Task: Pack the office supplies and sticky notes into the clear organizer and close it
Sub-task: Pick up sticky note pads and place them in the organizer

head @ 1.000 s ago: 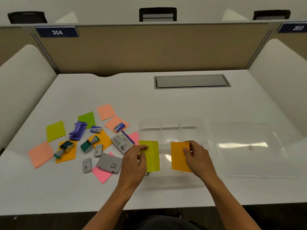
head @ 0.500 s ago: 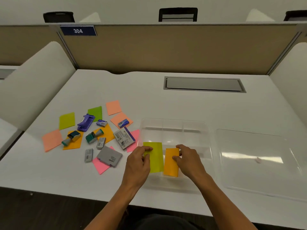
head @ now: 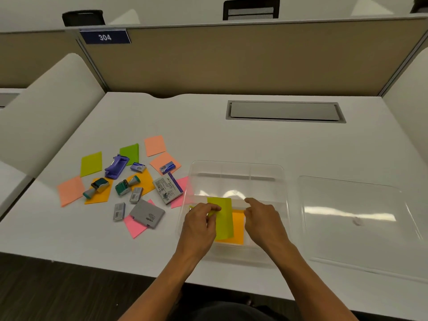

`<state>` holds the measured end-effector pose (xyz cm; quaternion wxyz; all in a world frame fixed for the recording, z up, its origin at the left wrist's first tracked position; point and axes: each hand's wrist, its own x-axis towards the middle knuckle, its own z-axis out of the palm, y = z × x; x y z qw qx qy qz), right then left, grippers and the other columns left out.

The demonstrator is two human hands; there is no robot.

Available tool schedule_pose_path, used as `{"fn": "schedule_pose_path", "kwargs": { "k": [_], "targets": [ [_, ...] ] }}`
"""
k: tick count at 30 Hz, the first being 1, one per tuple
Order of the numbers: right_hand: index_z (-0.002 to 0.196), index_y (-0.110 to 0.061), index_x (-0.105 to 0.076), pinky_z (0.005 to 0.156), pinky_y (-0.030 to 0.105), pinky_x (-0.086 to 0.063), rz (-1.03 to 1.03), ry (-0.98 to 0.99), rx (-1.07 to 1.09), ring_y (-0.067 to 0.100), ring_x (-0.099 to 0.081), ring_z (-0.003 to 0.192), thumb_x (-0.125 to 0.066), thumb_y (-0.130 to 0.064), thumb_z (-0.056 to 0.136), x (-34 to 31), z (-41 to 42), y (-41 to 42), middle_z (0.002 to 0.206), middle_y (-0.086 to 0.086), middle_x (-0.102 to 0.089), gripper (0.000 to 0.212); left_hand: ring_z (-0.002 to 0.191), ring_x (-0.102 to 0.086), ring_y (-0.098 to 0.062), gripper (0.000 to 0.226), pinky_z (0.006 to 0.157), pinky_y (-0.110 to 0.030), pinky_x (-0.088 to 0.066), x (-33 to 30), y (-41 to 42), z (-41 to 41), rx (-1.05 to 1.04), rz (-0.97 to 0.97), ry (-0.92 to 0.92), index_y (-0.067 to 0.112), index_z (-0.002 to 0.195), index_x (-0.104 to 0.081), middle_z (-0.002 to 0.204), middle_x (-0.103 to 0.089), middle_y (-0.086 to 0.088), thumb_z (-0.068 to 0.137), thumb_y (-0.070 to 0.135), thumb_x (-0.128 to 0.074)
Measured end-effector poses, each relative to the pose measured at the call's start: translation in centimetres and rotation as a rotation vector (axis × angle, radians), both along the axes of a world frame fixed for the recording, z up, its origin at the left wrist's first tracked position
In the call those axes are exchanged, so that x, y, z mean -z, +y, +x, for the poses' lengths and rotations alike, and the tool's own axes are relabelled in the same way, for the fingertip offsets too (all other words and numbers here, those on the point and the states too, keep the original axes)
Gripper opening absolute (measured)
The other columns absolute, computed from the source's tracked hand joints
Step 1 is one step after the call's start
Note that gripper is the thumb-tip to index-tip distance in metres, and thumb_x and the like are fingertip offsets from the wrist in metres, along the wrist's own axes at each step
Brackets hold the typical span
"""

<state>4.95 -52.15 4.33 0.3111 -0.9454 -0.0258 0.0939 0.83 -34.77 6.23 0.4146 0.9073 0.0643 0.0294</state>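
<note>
The clear organizer (head: pixel 236 165) sits open on the white desk in front of me. An orange sticky note (head: pixel 239 229) lies flat in its near compartment. A yellow-green sticky note (head: pixel 223 216) overlaps the orange one's left side, and my left hand (head: pixel 200 224) pinches its left edge between thumb and forefinger. My right hand (head: pixel 264 220) is over the organizer at the orange note's right edge, its forefinger stretched out and its thumb by the paper. The clear lid (head: pixel 356 218) lies flat to the right of the organizer.
Left of the organizer lie several loose sticky notes, a purple punch (head: pixel 115 166), two stamps (head: pixel 97 186) (head: pixel 126 185), small staple boxes, a grey case (head: pixel 148 213) and a white packet (head: pixel 168 187). A grey cable hatch (head: pixel 284 111) sits at the back, before the beige partition.
Both hands brought the two notes together: the orange one slid left and now lies flat in the organizer, with the yellow-green one over it. My right hand has let go of the orange note.
</note>
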Motion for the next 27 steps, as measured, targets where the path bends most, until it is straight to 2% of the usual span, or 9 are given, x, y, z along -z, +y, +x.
{"fn": "schedule_pose_path", "kwargs": {
  "k": [5,7,11,14,16,19,21,23,27],
  "targets": [
    [0.133,-0.023,-0.056,0.090,0.035,-0.053,0.068,-0.018,0.049,0.018,-0.067,0.098,-0.054,-0.026,0.098,-1.0,-0.5,-1.7,0.111,-0.002,-0.071,0.035,0.101,-0.057,-0.011,0.030,0.091,-0.027,-0.047,0.6,-1.4,0.8,0.083,0.074,0.176,0.024,0.122,-0.061,0.121,-0.061,0.004,0.094,0.015,-0.054],
    [0.131,-0.024,-0.057,0.091,0.033,-0.052,0.092,-0.020,0.067,0.016,-0.067,0.098,-0.055,-0.029,0.097,-1.2,-0.7,-2.1,0.113,-0.003,-0.071,0.034,0.106,-0.059,-0.016,0.034,0.095,-0.031,-0.047,0.9,-1.9,1.0,0.119,0.092,0.239,0.022,0.126,-0.059,0.125,-0.059,0.001,0.094,0.013,-0.054],
    [0.129,-0.026,-0.058,0.087,0.028,-0.050,0.149,-0.011,0.097,0.012,-0.067,0.091,-0.056,-0.032,0.097,-1.2,-1.1,-2.5,0.112,-0.005,-0.070,0.033,0.112,-0.056,-0.019,0.035,0.097,-0.028,-0.043,1.3,-2.4,0.9,0.140,0.130,0.295,0.018,0.130,-0.056,0.128,-0.058,-0.004,0.096,0.013,-0.051],
    [0.128,-0.026,-0.059,0.087,0.028,-0.052,0.174,-0.004,0.108,0.010,-0.067,0.090,-0.056,-0.033,0.096,-1.1,-1.5,-2.6,0.113,-0.005,-0.070,0.033,0.112,-0.055,-0.020,0.032,0.096,-0.029,-0.043,1.4,-2.5,0.8,0.164,0.208,0.299,0.016,0.127,-0.057,0.126,-0.058,-0.003,0.096,0.017,-0.053],
    [0.128,-0.027,-0.059,0.088,0.030,-0.053,0.167,-0.003,0.108,0.010,-0.067,0.090,-0.056,-0.035,0.096,-1.1,-1.6,-2.5,0.112,-0.006,-0.070,0.033,0.112,-0.056,-0.019,0.026,0.091,-0.024,-0.041,1.3,-2.4,0.7,0.200,0.274,0.252,0.014,0.118,-0.064,0.127,-0.058,0.000,0.095,0.019,-0.053],
    [0.128,-0.030,-0.058,0.088,0.033,-0.054,0.136,-0.002,0.106,0.010,-0.066,0.092,-0.055,-0.038,0.096,-1.2,-1.6,-2.4,0.113,-0.009,-0.070,0.032,0.114,-0.054,-0.020,0.021,0.085,-0.021,-0.035,0.9,-2.2,0.8,0.179,0.329,0.207,0.015,0.109,-0.069,0.136,-0.052,0.000,0.095,0.020,-0.054],
    [0.128,-0.031,-0.058,0.088,0.036,-0.055,0.113,0.002,0.104,0.012,-0.066,0.093,-0.054,-0.038,0.096,-1.3,-1.6,-2.3,0.113,-0.009,-0.069,0.033,0.122,-0.052,-0.020,0.022,0.095,-0.025,-0.038,0.8,-1.8,0.9,0.158,0.345,0.188,0.016,0.114,-0.067,0.145,-0.046,0.000,0.096,0.019,-0.054],
    [0.128,-0.031,-0.057,0.089,0.038,-0.055,0.100,0.008,0.103,0.012,-0.066,0.095,-0.053,-0.038,0.097,-1.5,-1.6,-2.1,0.114,-0.010,-0.069,0.033,0.130,-0.046,-0.019,0.027,0.105,-0.029,-0.035,0.7,-1.4,0.9,0.160,0.349,0.180,0.017,0.122,-0.062,0.149,-0.041,0.000,0.096,0.017,-0.053],
    [0.127,-0.031,-0.058,0.085,0.035,-0.055,0.103,0.013,0.100,0.010,-0.066,0.091,-0.053,-0.037,0.097,-1.9,-1.7,-1.1,0.113,-0.011,-0.069,0.032,0.128,-0.048,-0.016,0.032,0.105,-0.026,-0.036,0.8,-0.1,0.6,0.174,0.331,0.170,0.020,0.129,-0.056,0.143,-0.048,0.002,0.097,0.017,-0.052]
  ]
}}
